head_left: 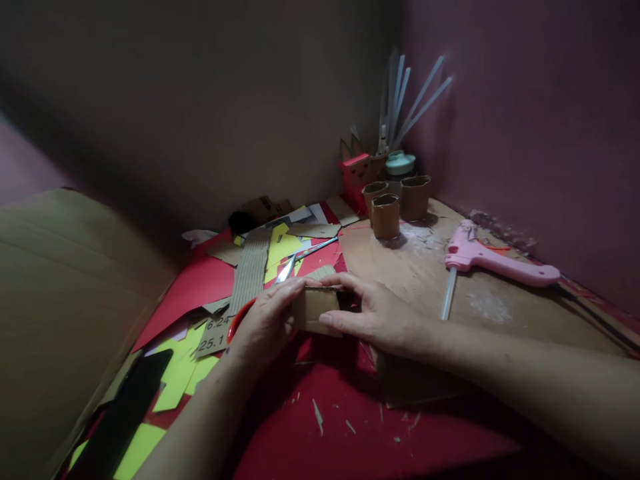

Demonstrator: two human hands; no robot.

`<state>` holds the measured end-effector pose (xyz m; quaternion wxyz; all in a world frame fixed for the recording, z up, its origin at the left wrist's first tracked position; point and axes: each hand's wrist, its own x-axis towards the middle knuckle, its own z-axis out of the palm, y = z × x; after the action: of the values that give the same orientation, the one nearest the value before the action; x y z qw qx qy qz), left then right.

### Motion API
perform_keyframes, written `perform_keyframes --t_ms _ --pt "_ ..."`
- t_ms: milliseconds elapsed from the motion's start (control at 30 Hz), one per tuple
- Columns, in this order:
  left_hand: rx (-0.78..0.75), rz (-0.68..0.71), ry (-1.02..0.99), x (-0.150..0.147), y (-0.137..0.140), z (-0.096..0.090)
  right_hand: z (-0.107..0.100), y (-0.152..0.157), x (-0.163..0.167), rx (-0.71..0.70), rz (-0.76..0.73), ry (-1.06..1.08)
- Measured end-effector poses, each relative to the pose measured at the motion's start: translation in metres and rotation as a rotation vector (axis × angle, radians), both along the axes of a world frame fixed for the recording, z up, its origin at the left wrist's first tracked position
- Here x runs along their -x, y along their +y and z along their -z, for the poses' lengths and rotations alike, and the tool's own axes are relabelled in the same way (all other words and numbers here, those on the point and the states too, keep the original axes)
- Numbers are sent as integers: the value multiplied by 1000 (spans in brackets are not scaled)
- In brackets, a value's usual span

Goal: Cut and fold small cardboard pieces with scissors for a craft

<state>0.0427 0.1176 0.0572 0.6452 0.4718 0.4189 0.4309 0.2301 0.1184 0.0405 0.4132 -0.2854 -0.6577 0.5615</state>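
1. Dim corner; red-papered tabletop (320,440), scraps w/ cardboard.
2. Left hand (265,327) & right hand (375,317): fingers clamped on cardboard piece (314,308), mid-tabletop.
3. Pink glue gun (493,259) by right edge.

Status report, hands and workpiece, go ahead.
Left hand and right hand both gripping small cardboard piece. Scissors just behind, glue gun off right. Paper scraps crowd the mat.

A cardboard scrap (215,333) bears the printed numbers "6.24" and "25.1".
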Motion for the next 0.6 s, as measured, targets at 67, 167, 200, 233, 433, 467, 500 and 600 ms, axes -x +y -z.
perform_keyframes --t_ms 67,167,200,233,433,467,500,600 --pt "29 6 -29 -2 0 -1 -1 0 0 108 -33 23" --pt "121 -67 -96 -4 0 -6 -4 0 0 250 -86 106" --pt "159 -121 -126 -4 1 -7 -5 0 0 269 -96 139" --pt "195 -179 -155 -4 2 -9 -5 0 -1 276 -99 168" --pt "235 -167 -179 -2 3 -8 3 6 1 390 -74 230" --pt "207 -125 -158 -2 1 -6 5 7 2 411 -52 240" --pt "165 -89 -137 -3 0 -4 7 8 3 421 -28 248" --pt "17 -47 -86 -5 -4 3 11 11 5 380 -16 292"
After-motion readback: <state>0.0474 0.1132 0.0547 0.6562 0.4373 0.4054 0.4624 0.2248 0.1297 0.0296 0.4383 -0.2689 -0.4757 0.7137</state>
